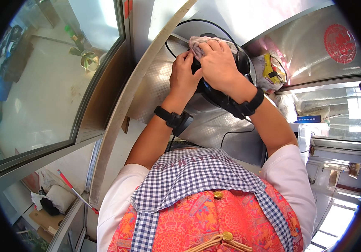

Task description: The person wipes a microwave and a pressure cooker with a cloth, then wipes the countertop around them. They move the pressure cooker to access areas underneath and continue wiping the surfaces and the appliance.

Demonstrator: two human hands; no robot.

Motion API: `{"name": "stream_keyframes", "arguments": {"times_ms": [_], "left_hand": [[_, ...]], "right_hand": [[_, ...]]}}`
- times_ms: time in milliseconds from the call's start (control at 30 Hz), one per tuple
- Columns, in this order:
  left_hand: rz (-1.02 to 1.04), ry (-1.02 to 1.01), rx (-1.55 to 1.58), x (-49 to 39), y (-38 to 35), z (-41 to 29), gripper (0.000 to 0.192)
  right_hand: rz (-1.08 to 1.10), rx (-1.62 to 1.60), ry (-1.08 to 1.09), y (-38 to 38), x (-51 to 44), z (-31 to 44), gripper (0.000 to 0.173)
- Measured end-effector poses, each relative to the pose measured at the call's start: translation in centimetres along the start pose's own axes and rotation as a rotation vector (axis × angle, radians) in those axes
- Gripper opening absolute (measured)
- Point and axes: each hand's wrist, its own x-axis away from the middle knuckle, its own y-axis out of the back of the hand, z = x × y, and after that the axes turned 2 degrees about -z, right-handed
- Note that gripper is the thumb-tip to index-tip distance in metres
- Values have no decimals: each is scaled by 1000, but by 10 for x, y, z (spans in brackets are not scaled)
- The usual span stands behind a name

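A crumpled pinkish cloth (196, 47) lies under the fingers of my right hand (219, 63), which presses it on the top of a black appliance (242, 63) with a dark cord. My left hand (182, 74) rests against the appliance's left side, its fingertips just below the cloth's edge. Whether these fingers grip a part of the appliance is hidden. Both hands largely cover the appliance, so its exact kind cannot be told. It stands on a patterned metallic surface (152, 85). Each wrist wears a black strap.
A black cable (230, 132) runs over the metallic surface. Right of the appliance are a yellow and white plastic bag (270, 71) and a blue box (307, 119). A curved pale edge (127, 97) runs along the left, beside a glass pane (51, 85).
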Motion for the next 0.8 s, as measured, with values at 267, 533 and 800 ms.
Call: {"name": "stream_keyframes", "arguments": {"times_ms": [267, 533, 800], "left_hand": [[54, 66, 25, -1, 7, -7, 83], [24, 47, 11, -2, 3, -4, 81], [-11, 4, 49, 2, -3, 0, 80]], "right_hand": [[607, -291, -338, -25, -82, -60, 27], [545, -972, -612, -52, -42, -134, 24], [-118, -179, -196, -37, 41, -54, 31]]}}
